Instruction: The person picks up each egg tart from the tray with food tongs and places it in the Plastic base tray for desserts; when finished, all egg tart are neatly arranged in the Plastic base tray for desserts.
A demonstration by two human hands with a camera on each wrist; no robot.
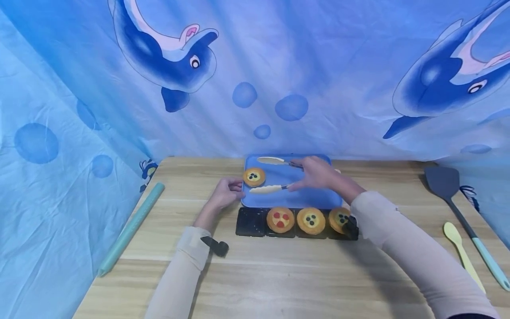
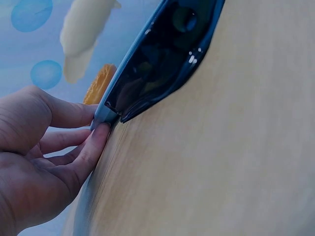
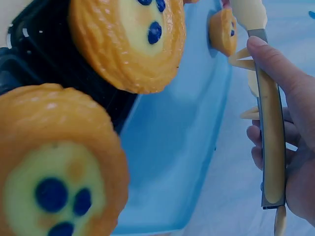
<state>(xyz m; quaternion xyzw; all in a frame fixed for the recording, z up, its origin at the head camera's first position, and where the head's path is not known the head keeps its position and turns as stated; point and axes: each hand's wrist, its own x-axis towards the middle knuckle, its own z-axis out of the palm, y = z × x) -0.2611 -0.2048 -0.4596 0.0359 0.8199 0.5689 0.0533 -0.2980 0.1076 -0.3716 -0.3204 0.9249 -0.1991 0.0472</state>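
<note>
My right hand [image 1: 316, 173] grips a pair of tongs [image 3: 269, 123] with cream scalloped tips, held over the blue tray [image 1: 296, 197]. The tong arms are spread apart. Near their tips, at the tray's left end, sits a tart [image 1: 253, 177] with blueberries. My left hand [image 2: 44, 147] pinches the tray's left edge between thumb and fingers. In front of the tray lies a black compartment tray [image 1: 250, 222]. From its second compartment to its right end it holds a tart with red fruit [image 1: 280, 220], a blueberry tart [image 1: 311, 221] and another blueberry tart [image 1: 340, 219], partly behind the right wrist's camera.
A green rolling pin [image 1: 131, 229] lies along the table's left side. On the right are a dark spatula [image 1: 442, 181] with a mint handle and a pale yellow spoon [image 1: 453, 232]. A blue dolphin-print curtain [image 1: 338, 66] hangs behind the wooden table [image 1: 271, 279].
</note>
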